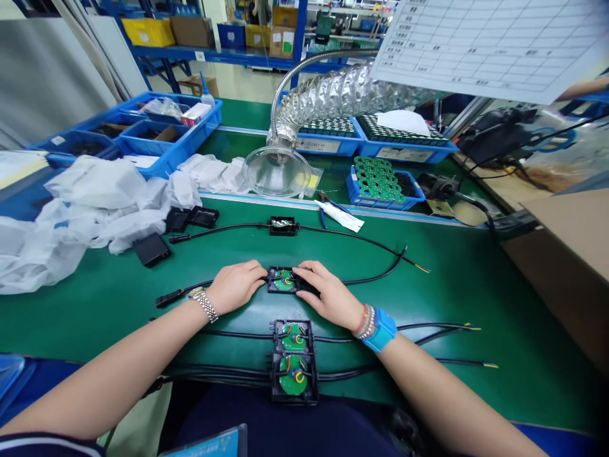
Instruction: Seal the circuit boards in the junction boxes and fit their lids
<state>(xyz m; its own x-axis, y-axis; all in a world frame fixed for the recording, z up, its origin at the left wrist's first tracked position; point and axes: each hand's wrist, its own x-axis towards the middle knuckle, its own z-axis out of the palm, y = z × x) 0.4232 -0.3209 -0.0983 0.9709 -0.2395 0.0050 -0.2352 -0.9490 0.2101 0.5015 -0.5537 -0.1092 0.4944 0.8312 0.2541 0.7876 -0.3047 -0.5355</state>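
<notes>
A small open black plastic box (271,288) lies on the green bench in front of me, with a round green circuit board (280,279) and thin coloured wires inside. My left hand (236,284) is closed at its left end, where a black cable (205,284) enters; the fingertips are partly hidden. My right hand (328,295) grips the right end between thumb and fingers. Nearer to me, two similar open boxes with boards (292,336) (294,374) sit edge to edge, cables running out both sides. Beyond my hands lies another open box (282,226) with wires and a cable.
A fume hood (276,172) on a foil duct hangs over the bench's back. Nearby are a white tube (340,216), pliers (323,219) and a blue bin (387,202) of green boards. Black covers (151,249) and white wrapped packets (109,203) lie left. A cardboard box (566,254) stands right.
</notes>
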